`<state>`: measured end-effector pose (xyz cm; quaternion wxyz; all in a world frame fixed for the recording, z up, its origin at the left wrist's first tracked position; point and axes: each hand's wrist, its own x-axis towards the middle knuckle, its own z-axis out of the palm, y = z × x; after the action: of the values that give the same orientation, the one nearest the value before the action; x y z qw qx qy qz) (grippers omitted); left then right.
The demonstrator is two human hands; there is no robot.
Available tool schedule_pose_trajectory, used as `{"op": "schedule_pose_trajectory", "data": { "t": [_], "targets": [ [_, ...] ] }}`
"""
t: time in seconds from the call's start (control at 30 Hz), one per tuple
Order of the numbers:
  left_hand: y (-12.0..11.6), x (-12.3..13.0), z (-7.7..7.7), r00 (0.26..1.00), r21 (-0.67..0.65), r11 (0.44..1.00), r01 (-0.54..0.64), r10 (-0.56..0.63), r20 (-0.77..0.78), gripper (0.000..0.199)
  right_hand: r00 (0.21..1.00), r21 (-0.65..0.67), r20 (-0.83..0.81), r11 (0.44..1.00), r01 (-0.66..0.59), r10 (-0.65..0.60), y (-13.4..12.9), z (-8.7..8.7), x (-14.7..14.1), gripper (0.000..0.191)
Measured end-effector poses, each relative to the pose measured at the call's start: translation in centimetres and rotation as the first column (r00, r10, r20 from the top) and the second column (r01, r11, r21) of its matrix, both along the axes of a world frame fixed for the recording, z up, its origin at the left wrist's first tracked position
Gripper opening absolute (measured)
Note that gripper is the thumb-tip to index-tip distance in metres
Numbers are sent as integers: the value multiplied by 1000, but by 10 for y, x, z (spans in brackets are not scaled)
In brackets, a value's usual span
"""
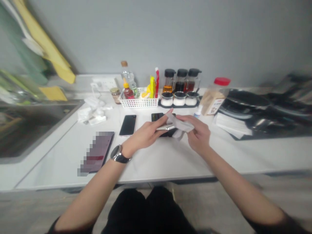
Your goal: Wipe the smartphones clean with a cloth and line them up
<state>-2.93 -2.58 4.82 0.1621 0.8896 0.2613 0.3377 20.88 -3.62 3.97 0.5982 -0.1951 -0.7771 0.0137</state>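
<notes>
My left hand, with a watch on its wrist, grips a thin phone-like object seen edge-on above the counter. A pale grey cloth or tissue is pinched in my right hand and wraps round the object's right end. Beneath and behind my hands are dark phones, partly hidden. Left of them a black-screened phone lies flat on the white counter. A larger dark tablet-like item, partly pixelated, lies near my left wrist.
Crumpled tissues lie by the sink at left. Along the wall stand a white basket of bottles, a seasoning rack and a red-lidded jar. White tissues and a black stove with pans are at right.
</notes>
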Motion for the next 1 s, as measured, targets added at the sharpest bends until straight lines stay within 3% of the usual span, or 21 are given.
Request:
{"op": "schedule_pose_trajectory", "data": {
  "t": [0.07,0.13,0.2,0.3,0.4,0.53,0.67,0.83,1.0],
  "targets": [
    [4,1,-7,999,66,998,-22,19,46,74,993,222,120,975,-9,-19,16,7,-5,42],
    [6,3,-16,995,85,996,-5,-3,100,78,967,437,242,899,-30,-85,32,10,-9,46],
    [6,4,-23,991,102,994,-23,9,132,80,948,523,288,852,-37,-136,46,8,-9,43],
    [3,1,-26,985,68,994,-86,75,158,76,970,420,211,907,21,-120,59,2,-6,34],
    [0,-3,-25,986,70,992,-109,98,137,72,985,315,139,948,52,-101,56,-7,-4,29],
    [1,-5,-25,992,160,984,-80,63,106,72,991,399,112,916,25,-76,44,-12,-11,46],
    [3,-3,-27,992,267,964,-4,-29,121,77,977,471,207,880,-53,-52,46,-14,-15,62],
    [5,-4,-33,984,222,964,-145,117,136,58,985,430,135,902,42,-111,47,-17,-14,55],
    [4,-7,-32,994,298,949,-100,81,75,56,979,395,197,918,-31,-52,45,-20,-14,56]
  ]
}}
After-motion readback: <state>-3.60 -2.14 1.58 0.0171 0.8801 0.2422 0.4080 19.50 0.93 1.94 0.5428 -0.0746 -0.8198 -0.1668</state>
